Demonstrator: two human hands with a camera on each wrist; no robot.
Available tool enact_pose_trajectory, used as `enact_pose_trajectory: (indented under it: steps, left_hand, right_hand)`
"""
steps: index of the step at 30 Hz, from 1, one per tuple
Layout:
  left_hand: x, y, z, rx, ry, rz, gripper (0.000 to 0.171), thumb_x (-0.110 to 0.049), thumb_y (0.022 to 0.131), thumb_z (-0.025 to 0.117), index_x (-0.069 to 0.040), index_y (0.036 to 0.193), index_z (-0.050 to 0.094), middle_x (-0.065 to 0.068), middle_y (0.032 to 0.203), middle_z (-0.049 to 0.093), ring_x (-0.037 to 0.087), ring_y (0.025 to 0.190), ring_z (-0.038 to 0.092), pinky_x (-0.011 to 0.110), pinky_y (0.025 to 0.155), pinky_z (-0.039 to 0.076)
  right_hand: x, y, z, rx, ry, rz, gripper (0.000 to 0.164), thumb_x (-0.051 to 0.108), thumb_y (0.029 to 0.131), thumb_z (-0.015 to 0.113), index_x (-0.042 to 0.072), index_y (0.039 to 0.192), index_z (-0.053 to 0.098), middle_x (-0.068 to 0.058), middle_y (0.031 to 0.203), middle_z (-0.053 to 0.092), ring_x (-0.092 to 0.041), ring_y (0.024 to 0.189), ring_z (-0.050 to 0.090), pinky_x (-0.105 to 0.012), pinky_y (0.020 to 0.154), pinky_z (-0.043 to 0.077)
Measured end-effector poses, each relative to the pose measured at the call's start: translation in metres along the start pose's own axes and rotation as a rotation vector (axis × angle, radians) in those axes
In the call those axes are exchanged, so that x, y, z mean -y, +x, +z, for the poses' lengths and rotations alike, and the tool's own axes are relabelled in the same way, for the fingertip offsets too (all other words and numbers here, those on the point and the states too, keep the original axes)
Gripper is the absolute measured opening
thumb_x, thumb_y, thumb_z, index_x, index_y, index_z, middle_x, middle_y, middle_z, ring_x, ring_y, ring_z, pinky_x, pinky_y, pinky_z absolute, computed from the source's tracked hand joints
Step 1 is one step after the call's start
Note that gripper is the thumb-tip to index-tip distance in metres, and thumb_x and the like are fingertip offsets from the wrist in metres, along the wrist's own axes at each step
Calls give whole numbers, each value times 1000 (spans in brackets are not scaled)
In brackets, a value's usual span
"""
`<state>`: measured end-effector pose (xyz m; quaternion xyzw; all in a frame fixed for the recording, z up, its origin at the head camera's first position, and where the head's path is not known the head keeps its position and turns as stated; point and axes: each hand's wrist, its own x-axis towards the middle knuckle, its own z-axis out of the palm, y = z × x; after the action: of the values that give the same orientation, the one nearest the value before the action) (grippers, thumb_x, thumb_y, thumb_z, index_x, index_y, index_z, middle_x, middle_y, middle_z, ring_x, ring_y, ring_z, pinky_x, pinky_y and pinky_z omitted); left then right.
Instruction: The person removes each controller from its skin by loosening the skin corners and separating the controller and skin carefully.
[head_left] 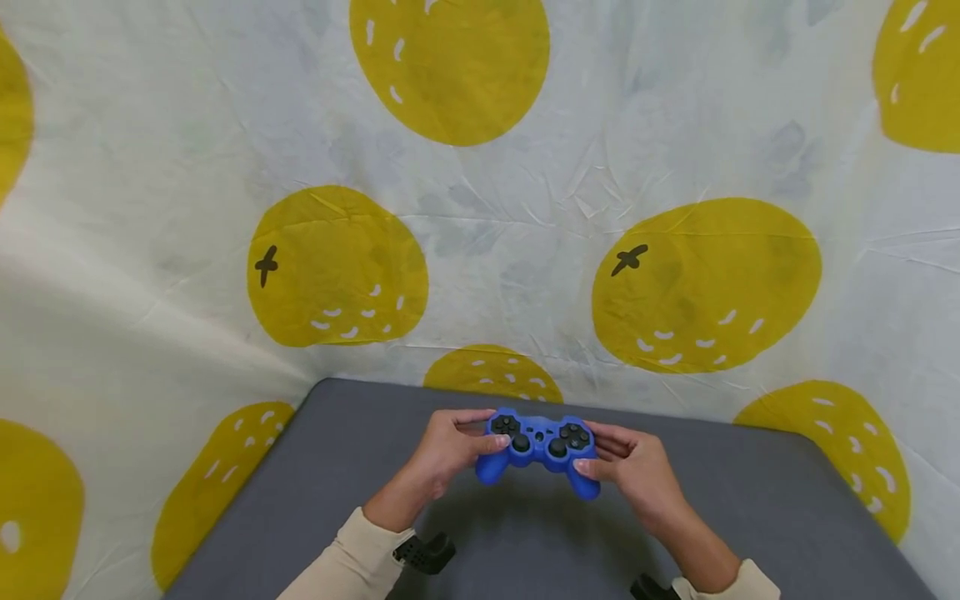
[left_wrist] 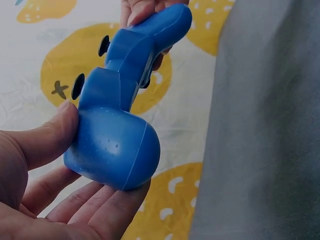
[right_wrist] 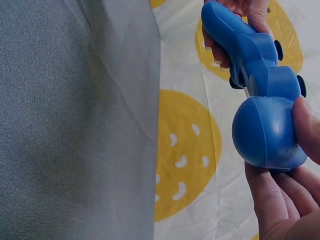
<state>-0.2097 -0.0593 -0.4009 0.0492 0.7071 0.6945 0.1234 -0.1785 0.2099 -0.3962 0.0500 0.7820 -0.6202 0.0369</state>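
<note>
A blue game controller (head_left: 538,437) with black thumbsticks and buttons is held up over the grey table, its button face toward the head camera. My left hand (head_left: 447,450) grips its left end, thumb on top near the left stick and fingers behind. On the other end, my right hand (head_left: 636,468) holds the right handle between thumb and fingers. The left wrist view shows the rounded left grip of the controller (left_wrist: 115,145) between thumb and fingertips. In the right wrist view, fingers support the controller (right_wrist: 267,132) from below while the thumb presses its side.
The grey table (head_left: 352,425) spreads beneath both hands. A white cloth (head_left: 510,283) printed with large yellow fruit hangs behind it and along the sides. Each wrist wears a black band, the left one (head_left: 425,553) beside a cream sleeve (head_left: 352,557).
</note>
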Motion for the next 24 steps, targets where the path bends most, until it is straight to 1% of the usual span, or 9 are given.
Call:
enact_pose_trajectory:
  steps: [9, 18, 24]
  left_hand:
    - [-2, 4, 1, -11, 23, 26, 53, -9, 88, 83, -4, 139, 67, 27, 126, 73, 36, 108, 77, 51, 92, 62]
    - [-6, 0, 5, -8, 54, 47, 54, -8, 89, 82, -4, 140, 65, 26, 126, 73, 36, 109, 76, 52, 92, 62]
    - [-7, -1, 6, -25, 97, 71, 56, -8, 89, 82, -3, 142, 64, 25, 126, 73, 36, 110, 76, 50, 93, 62]
  right_hand:
    - [2, 3, -3, -4, 8, -18, 70, 3, 82, 87, -1, 146, 58, -25, 145, 60, -39, 138, 58, -31, 95, 61]
    - [9, 0, -5, 33, -4, -29, 73, -1, 83, 85, -1, 149, 54, -27, 149, 56, -42, 141, 54, -33, 95, 61]
    - [11, 2, -3, 37, -52, -50, 75, -1, 81, 87, -2, 148, 55, -26, 148, 58, -43, 142, 54, -36, 97, 61]
